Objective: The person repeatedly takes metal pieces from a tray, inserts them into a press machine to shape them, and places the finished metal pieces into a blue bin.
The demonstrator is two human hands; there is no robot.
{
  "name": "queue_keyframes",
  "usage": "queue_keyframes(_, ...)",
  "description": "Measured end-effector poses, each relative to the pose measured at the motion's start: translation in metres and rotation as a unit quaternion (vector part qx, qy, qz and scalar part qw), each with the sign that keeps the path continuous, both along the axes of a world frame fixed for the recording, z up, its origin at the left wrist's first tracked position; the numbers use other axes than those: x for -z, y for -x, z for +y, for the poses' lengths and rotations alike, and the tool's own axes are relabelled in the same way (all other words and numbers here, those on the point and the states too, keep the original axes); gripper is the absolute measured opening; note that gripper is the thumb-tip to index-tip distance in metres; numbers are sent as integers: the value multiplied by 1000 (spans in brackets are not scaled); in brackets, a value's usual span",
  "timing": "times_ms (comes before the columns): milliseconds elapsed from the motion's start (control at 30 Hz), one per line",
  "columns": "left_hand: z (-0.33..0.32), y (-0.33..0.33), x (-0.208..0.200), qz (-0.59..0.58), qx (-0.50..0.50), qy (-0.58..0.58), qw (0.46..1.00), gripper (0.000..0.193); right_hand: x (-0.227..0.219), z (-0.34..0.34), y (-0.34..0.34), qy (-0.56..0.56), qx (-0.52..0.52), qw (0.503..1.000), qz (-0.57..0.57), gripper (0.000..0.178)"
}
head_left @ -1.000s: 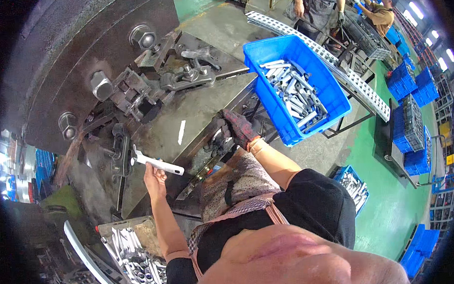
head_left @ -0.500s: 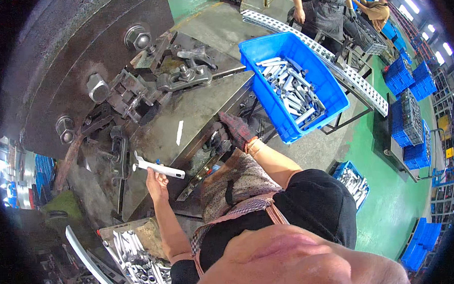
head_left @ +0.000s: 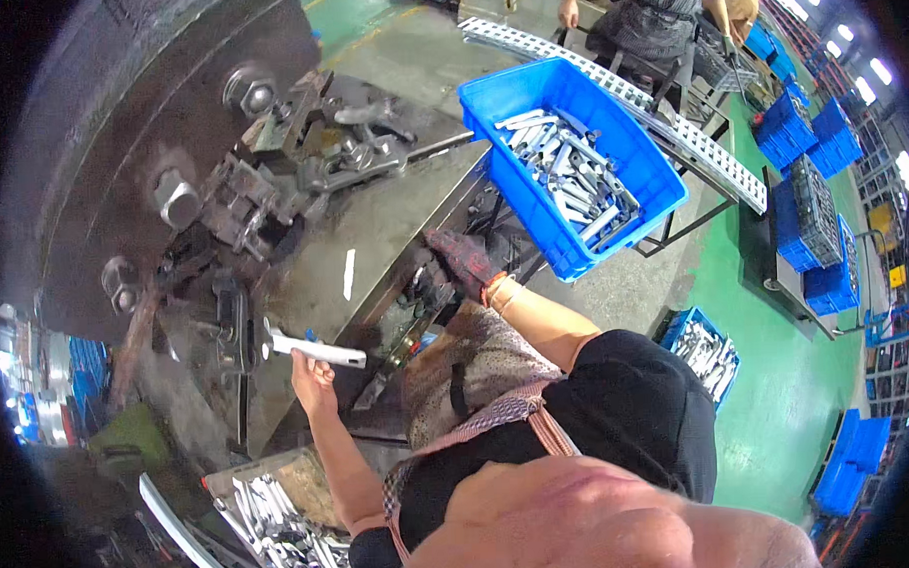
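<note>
My left hand (head_left: 316, 381), bare, is closed on a silver wrench (head_left: 322, 351) with a slot near its handle end. It holds the wrench level above the near left part of the metal press table (head_left: 392, 221), head toward the machine. My right hand (head_left: 461, 264) wears a dark red and grey glove. It lies against the table's front edge with its fingers stretched out, and nothing shows in it. A thin white strip (head_left: 349, 275) lies on the table between my hands. Bolted clamps and a die block (head_left: 247, 206) stand behind the wrench, under the large dark press (head_left: 158, 104).
A blue crate (head_left: 635, 162) of silver wrench parts (head_left: 571, 175) stands right of the table. Another bin (head_left: 221, 482) of parts sits at lower left, and a smaller blue crate (head_left: 691, 321) on the floor. A co-worker (head_left: 651, 22) stands beyond a perforated rail (head_left: 608, 88).
The whole view has shifted slightly, with the table and crate moving left in it. My left hand still holds the wrench, and my right hand stays at the table edge.
</note>
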State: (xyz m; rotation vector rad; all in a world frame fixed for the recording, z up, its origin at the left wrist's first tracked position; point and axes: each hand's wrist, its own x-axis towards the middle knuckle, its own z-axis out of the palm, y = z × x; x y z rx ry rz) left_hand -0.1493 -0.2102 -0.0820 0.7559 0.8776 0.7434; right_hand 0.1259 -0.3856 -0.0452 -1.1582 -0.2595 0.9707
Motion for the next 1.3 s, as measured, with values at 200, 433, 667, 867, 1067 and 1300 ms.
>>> queue_keyframes(200,2,4,7,-1,-5,14,1000,38,-14,-3,2,12,26,999,-14,32)
queue_keyframes(433,1,-2,8,-12,12,17,1000,40,-3,-9,0,-20,-5,999,29,32)
queue_keyframes(667,-4,-5,8,-10,4,21,1000,38,-5,-5,4,-2,12,996,83,26)
queue_keyframes(867,-2,1,23,-21,12,21,999,38,28,-3,2,73,39,932,-352,32)
queue_keyframes(1067,-14,-4,12,2,-20,40,999,40,33,-2,7,-33,-35,997,54,35)
queue_keyframes(1300,-12,1,21,10,-14,56,998,44,28,0,13,-36,39,998,35,33)
